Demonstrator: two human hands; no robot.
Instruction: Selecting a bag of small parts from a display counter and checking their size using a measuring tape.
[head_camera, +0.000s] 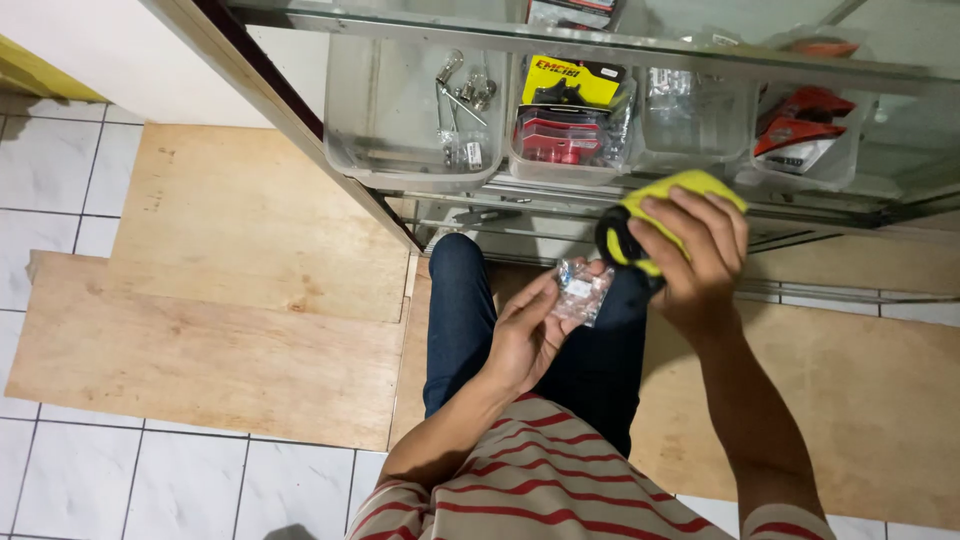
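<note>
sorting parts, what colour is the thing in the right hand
Yellow and black package, gripped by the right hand; head view.

White tiled floor (60, 180) under plywood sheets (240, 290); a glass display cabinet (640, 45) holds clear plastic bins (400, 120).

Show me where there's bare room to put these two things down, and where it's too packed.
Free: the plywood sheets on the floor, between the white tiles and the leg; more plywood beyond the right hand. The leftmost clear bin has bare bottom beside its bolts. Crowded: the middle bin with the red and yellow packets, and the bins further right.
</note>
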